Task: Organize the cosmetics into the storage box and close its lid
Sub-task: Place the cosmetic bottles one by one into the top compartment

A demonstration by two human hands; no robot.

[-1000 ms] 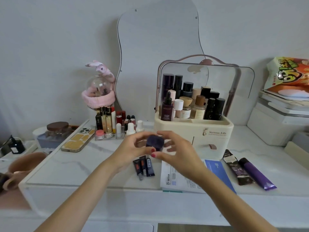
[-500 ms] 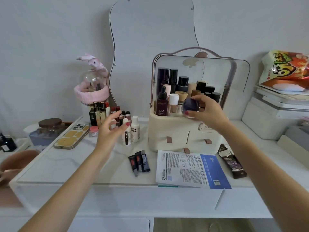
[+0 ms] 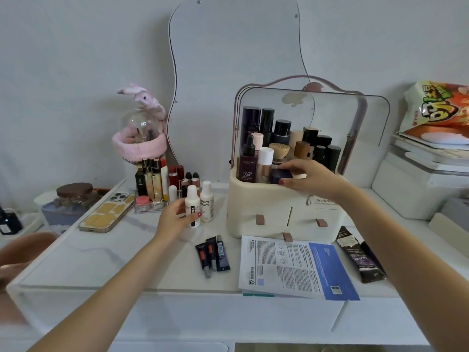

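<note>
The cream storage box (image 3: 266,207) stands on the white table (image 3: 127,252) with its clear lid (image 3: 355,118) swung up and back, so the top compartment is open. That compartment is crowded with bottles: a dark dropper bottle (image 3: 247,162) at the front left, a white-capped bottle (image 3: 264,165) next to it, and taller black bottles (image 3: 266,123) packed behind. The right hand (image 3: 308,177) reaches over the front wall of the box and grasps a small dark round jar (image 3: 279,175), fingers curled over its top, setting it low among the bottles just right of the white-capped one.

The left hand (image 3: 175,217) is out on the table left of the box, its fingers curled around a small white bottle (image 3: 192,205) that stands upright. A second white bottle (image 3: 206,203) stands just beside it, between the held one and the box.

Behind the left hand sits a clear organiser (image 3: 157,189) full of lipsticks and slim tubes, and a phone (image 3: 107,213) lies flat to its left. In front of the box lie three small dark tubes (image 3: 212,254) side by side, a printed sheet-mask packet (image 3: 291,270) touching the box's base, and a dark sachet (image 3: 360,255) at the right, partly covered by the right forearm. A wavy mirror (image 3: 236,59) leans on the wall behind.
</note>
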